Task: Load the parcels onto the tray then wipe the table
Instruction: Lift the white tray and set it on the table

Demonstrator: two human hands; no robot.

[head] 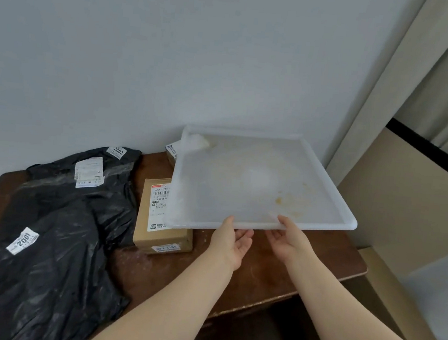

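Head view. Over the right half of a dark brown wooden table [276, 272], a translucent white rectangular plastic tray [325, 178], yellowish stains on its floor, near edge lifted off the wood. Gripped at that near rim by the left hand [234, 241] and right hand [288, 238], close together, thumbs on top and fingers curled beneath. Left of the tray, a brown cardboard box [157, 234], partly overlapped by the tray's corner. Further left, lying on the table, a black plastic bag labelled 2001 [45, 276] and a black plastic bag labelled 2002 [113, 187]. At the tray's far left corner, a small labelled parcel [171, 151], mostly hidden.
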